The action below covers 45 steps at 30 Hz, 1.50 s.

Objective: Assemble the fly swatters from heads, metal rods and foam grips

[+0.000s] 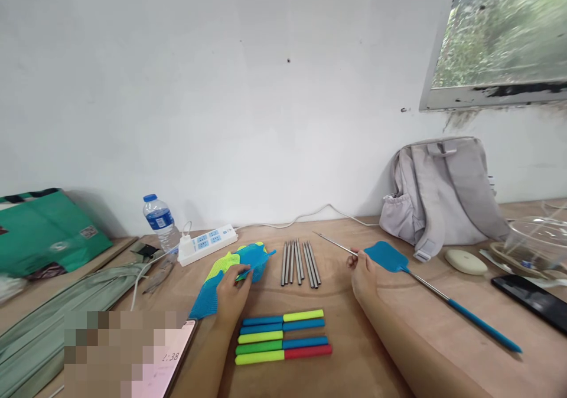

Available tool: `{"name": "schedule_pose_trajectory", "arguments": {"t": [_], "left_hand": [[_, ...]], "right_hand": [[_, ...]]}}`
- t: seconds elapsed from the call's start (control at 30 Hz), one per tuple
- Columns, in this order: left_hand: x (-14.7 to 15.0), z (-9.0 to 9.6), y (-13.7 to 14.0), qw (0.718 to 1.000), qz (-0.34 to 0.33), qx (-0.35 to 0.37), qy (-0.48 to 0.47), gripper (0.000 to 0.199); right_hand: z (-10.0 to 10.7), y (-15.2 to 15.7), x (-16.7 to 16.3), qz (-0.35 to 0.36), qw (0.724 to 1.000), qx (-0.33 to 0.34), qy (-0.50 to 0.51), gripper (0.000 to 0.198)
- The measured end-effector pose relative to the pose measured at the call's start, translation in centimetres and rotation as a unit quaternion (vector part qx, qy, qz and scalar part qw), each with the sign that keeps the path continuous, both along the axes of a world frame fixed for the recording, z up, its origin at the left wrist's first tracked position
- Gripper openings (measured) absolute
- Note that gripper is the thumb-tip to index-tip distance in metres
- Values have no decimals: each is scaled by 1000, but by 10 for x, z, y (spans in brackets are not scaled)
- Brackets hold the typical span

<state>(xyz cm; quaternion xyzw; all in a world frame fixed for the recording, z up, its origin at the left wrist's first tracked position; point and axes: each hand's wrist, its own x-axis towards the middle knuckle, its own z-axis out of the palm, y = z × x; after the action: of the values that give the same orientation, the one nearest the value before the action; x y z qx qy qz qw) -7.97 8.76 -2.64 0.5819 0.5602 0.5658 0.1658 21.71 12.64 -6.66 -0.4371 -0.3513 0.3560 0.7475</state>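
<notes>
My left hand (234,292) is over a pile of mesh fly swatter heads, its fingers closed on a blue swatter head (256,257). Yellow-green (222,264) and blue mesh heads (205,296) lie beneath and beside it. In my right hand (364,274) a thin metal rod (333,242) is pinched, its far end pointing up and left. Between the hands, several metal rods (299,263) lie side by side. Nearer me are coloured handle sleeves (283,339) in blue, green, yellow and red. Right of my right hand lies an assembled blue fly swatter (436,289).
A power strip (208,243), water bottle (159,218) and green bag (53,232) stand at the left. A phone (170,362) lies front left. On the right are a grey backpack (443,191), an oval cream object (466,261) and a black phone (531,300).
</notes>
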Motion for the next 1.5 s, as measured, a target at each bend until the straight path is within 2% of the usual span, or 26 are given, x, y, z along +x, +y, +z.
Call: {"name": "schedule_pose_trajectory", "arguments": {"t": [0.1, 0.2, 0.4, 0.57, 0.73, 1.5], "left_hand": [[6, -3, 2, 989, 31, 5, -147, 27], [10, -3, 5, 961, 11, -7, -275, 36], [7, 1, 4, 915, -81, -83, -386, 36], [6, 1, 1, 889, -133, -140, -415, 32], [7, 0, -1, 877, -164, -168, -420, 29], [5, -5, 1, 874, -174, -193, -410, 38]], "right_hand": [[4, 1, -1, 53, 996, 14, 75, 28], [7, -1, -7, 117, 987, 1, 113, 26], [13, -10, -19, 189, 972, -32, 135, 28], [16, -13, -22, 211, 967, -46, 136, 31], [16, -13, -22, 220, 964, -46, 139, 31], [14, -10, -21, 210, 963, -53, 158, 31]]}}
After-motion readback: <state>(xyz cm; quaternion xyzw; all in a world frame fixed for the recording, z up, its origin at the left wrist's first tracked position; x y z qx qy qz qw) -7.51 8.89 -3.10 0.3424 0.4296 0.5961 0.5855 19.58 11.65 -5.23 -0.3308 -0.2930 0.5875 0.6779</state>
